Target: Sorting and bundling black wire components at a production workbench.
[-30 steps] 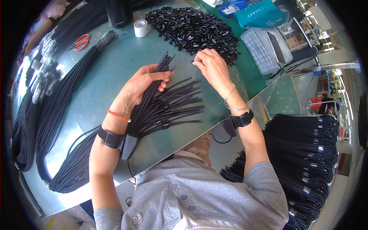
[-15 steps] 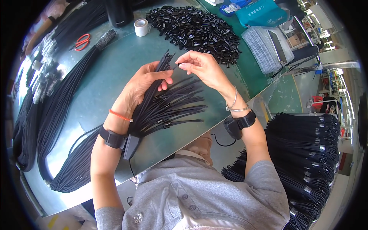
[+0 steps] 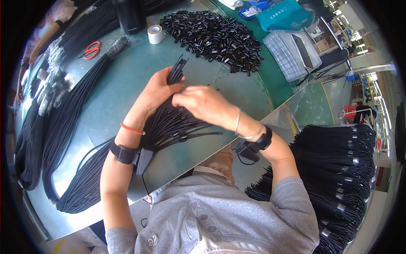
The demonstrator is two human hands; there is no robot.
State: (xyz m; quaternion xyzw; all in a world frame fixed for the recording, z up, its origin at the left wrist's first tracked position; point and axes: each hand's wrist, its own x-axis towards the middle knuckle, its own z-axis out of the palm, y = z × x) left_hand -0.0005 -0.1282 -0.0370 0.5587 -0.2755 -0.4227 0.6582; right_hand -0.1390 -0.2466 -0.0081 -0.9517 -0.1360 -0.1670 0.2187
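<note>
My left hand [image 3: 157, 94] is wrapped round a bundle of thin black cables [image 3: 178, 70], whose cut ends stick up past my fingers. Right beside it, my right hand [image 3: 205, 103] has its fingers curled together at the bundle's right side. What they pinch, if anything, is hidden, and the hand is slightly blurred. Under my hands more black cables [image 3: 169, 123] fan out to the right, some carrying small black sleeves [image 3: 183, 138]. The cables' long part [image 3: 84, 192] curves away over the table to the lower left.
A heap of small black sleeves [image 3: 215, 38] lies at the back, near a tape roll [image 3: 155, 34] and a black bottle [image 3: 129, 17]. Red scissors [image 3: 91, 50] and another cable bundle [image 3: 80, 97] are at the left. Banded cables [image 3: 334, 169] hang beside me at the right; a person's arm [image 3: 44, 36] shows far left.
My right hand has moved down and left from the cable tips to the side of the bundle, and its fingers have curled in. The left hand keeps its grip.
</note>
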